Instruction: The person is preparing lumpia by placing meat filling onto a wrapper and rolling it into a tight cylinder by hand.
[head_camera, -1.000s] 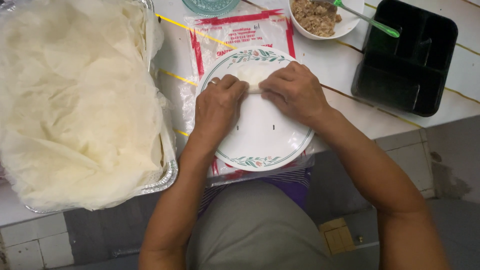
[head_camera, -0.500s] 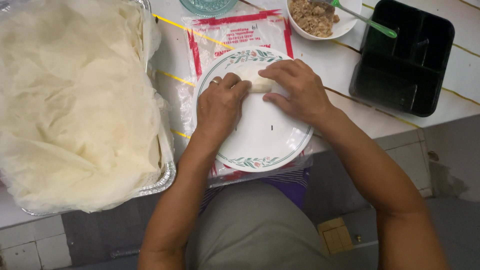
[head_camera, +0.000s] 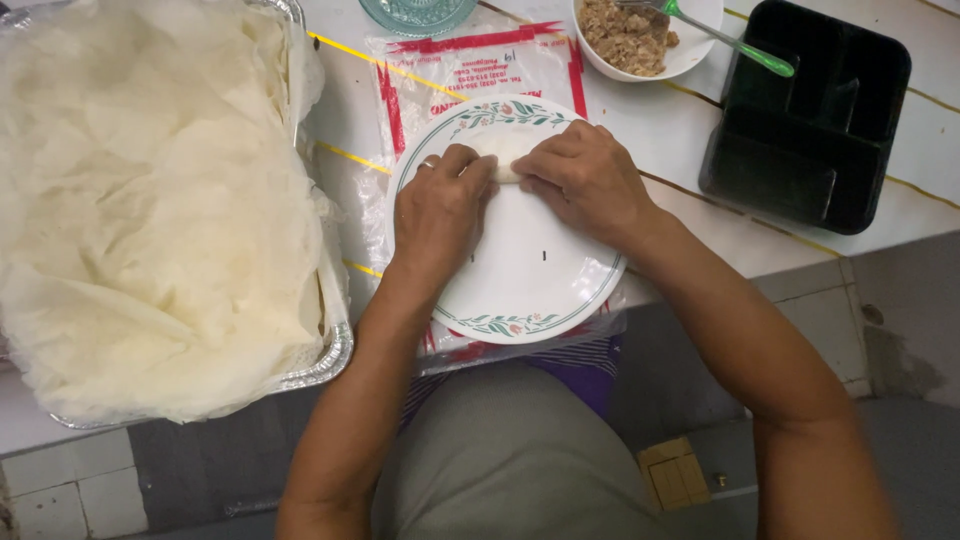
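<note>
Starting nearest the wearer, the white plate (head_camera: 520, 270) with a floral rim sits at the table edge on a clear plastic wrapper bag (head_camera: 470, 60) printed in red, its near half bare. Both hands are on the plate's far half, at about twelve o'clock from its centre. The left hand (head_camera: 440, 205), ring on one finger, and the right hand (head_camera: 585, 180) are curled knuckles-up over a pale rolled wrapper (head_camera: 503, 150), fingers pressed down on it and clasping it from either end; only a short middle stretch of the roll shows between them. Its long axis runs from nine o'clock to three o'clock across the plate, crosswise to both forearms, and it lies under and just beyond the fingertips, towards the far rim. Neither hand is nearer; each covers one end. At nine o'clock from the plate, a foil tray (head_camera: 330, 360) holds a heap of thin pale wrapper sheets (head_camera: 150, 200). At three o'clock stands a black compartment tray (head_camera: 810, 110), apart from the plate. Farthest off, at one o'clock, a white bowl of minced filling (head_camera: 630, 35) carries a green-handled utensil (head_camera: 745, 50), and a glass dish (head_camera: 415, 12) shows at eleven o'clock.
</note>
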